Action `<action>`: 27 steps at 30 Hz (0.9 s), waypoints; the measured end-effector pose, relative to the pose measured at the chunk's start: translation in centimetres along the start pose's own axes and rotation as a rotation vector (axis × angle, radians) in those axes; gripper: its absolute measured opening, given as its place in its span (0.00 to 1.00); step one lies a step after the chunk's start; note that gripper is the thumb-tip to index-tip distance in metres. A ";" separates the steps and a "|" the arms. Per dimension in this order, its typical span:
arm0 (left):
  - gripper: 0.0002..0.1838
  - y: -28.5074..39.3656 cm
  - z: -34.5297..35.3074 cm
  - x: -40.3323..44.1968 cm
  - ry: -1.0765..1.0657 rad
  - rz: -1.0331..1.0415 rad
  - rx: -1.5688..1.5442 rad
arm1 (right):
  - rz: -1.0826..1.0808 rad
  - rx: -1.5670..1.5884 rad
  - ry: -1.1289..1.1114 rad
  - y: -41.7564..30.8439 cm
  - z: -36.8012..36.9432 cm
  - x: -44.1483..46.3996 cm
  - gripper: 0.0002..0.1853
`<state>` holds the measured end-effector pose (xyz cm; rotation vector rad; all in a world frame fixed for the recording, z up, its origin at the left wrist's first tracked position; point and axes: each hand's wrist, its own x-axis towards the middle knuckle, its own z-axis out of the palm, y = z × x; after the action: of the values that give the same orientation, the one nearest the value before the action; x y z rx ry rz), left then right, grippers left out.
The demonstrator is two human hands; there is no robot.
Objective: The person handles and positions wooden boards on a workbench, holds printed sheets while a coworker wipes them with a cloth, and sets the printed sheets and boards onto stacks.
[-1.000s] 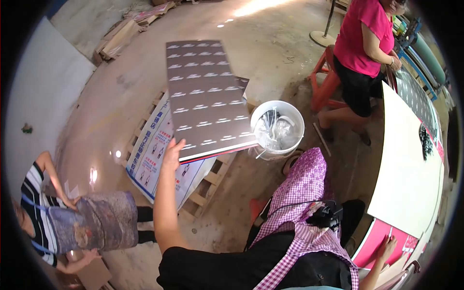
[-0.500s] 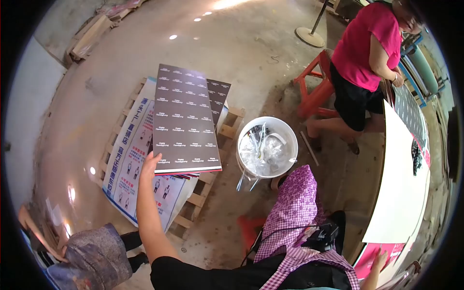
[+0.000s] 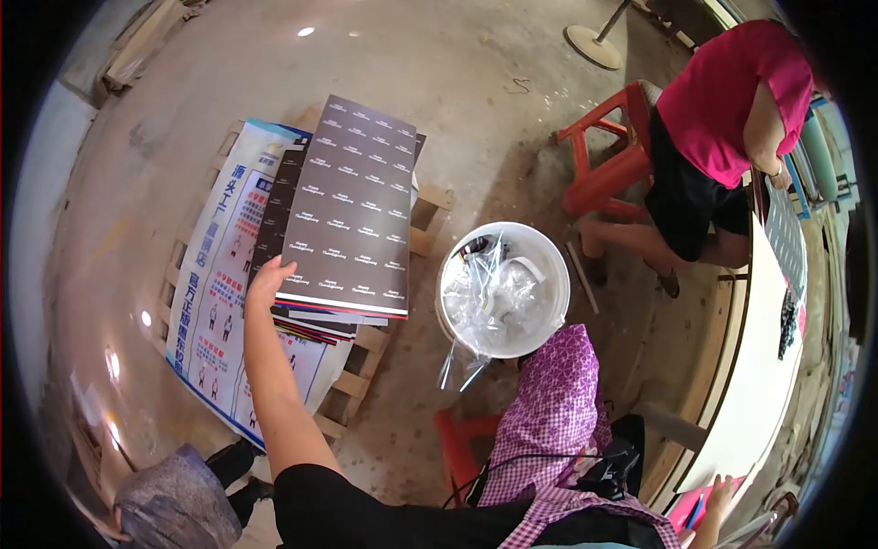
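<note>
My left hand (image 3: 268, 282) grips the left edge of a dark grey sheet (image 3: 352, 201) printed with rows of small white lettering. The thumb lies on top and the other fingers are partly hidden at the edge. This sheet tops a pile of similar sheets (image 3: 320, 328) with black, white, red and yellow edges. At the bottom right, my right hand (image 3: 720, 499) rests with fingers apart by a pink sheet (image 3: 684, 505) on the white-topped table (image 3: 732, 430). A small blue item (image 3: 697, 509) lies beside its fingers.
Under the pile, a printed banner (image 3: 212, 306) covers a wooden pallet (image 3: 370, 352). A white bucket (image 3: 445, 297) of clear plastic stands between pile and table. Red stools (image 3: 599, 188) and a co-worker in a pink top (image 3: 732, 101) are at the right. Another person's patterned clothing (image 3: 178, 499) shows lower left.
The top sheet has shifted and turned slightly, showing more dark sheets at its left. My left hand has moved a little left and up with it. The co-worker leans further over the table.
</note>
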<state>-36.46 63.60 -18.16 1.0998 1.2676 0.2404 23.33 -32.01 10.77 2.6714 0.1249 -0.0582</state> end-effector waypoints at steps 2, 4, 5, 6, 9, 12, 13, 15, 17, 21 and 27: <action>0.21 -0.5 -0.6 0.4 0.045 -0.036 0.081 | -0.044 0.014 0.025 -0.4 -0.6 0.3 0.26; 0.19 -0.8 -1.3 0.5 0.127 -0.053 0.154 | -0.033 -0.030 -0.034 -2.9 -3.0 0.1 0.24; 0.19 -0.9 -1.6 0.7 0.128 -0.059 0.155 | -0.037 -0.033 -0.039 -3.6 -3.5 0.5 0.24; 0.18 -1.3 -2.1 1.1 0.213 -0.071 0.293 | -0.010 -0.018 -0.075 -4.2 -3.7 0.9 0.25; 0.17 -3.6 -4.6 3.2 0.368 -0.035 0.569 | 0.000 -0.037 -0.117 -6.3 -4.8 1.4 0.26; 0.24 -2.2 -2.9 2.9 0.493 -0.045 0.718 | -0.017 -0.069 -0.114 -8.2 -5.7 1.7 0.25; 0.28 -0.4 -0.2 1.6 0.683 -0.204 0.799 | -0.020 -0.066 -0.109 -8.5 -5.9 1.8 0.24; 0.41 -2.0 0.2 2.4 0.837 -0.355 0.845 | -0.019 -0.046 -0.085 -7.8 -5.1 2.1 0.24; 0.40 -6.4 1.4 3.8 0.845 -0.093 0.816 | -0.007 -0.016 -0.062 -7.4 -4.0 1.9 0.24; 0.35 -9.3 12.4 -0.6 0.792 0.315 0.576 | -0.034 0.035 0.008 -4.9 -1.5 1.0 0.25; 0.37 -15.9 26.3 -11.2 0.557 0.411 0.463 | 0.098 0.169 0.063 -4.4 -2.9 -2.7 0.23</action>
<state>-24.57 34.11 -25.81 1.7762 1.6238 0.6161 20.30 -26.97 11.59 2.8444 0.0098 0.0489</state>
